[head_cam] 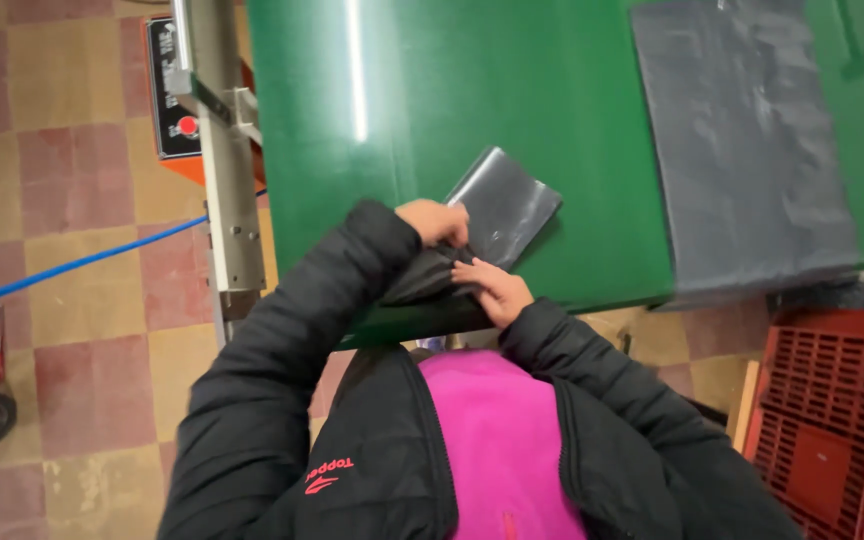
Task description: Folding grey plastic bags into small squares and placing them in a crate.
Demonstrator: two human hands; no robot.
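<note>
Closest to my lens is a black puffer jacket (282,400), open over a pink top (497,440); its sleeves fill the lower frame and cover both wrists. Beyond the cuffs, my left hand (436,220) is curled down onto a small folded grey plastic bag (500,210), fingers pinching its near-left corner. My right hand (492,286) lies flatter, fingers stretched and pressing a darker fold of the same plastic at the near edge of the green tabletop (402,110). I cannot make out how much of the bag runs under the sleeves, or whether the dark fold is one layer or several; the hands and cuffs hide it.

That bag sits at the near edge of the green surface, tilted, its far corner pointing up and right. Well apart from it, on the right, a large flat grey plastic sheet (747,140) lies on the tabletop, cut off by the top of the frame and overhanging the near edge slightly. Between the two, bare green surface leaves room to slide things.

Left of the tabletop runs a metal rail (220,180) with an orange control box (174,90) bearing a red button. A blue cable (72,262) crosses the checkered floor (82,380). A red plastic crate (832,420) is cut off at the lower right.
</note>
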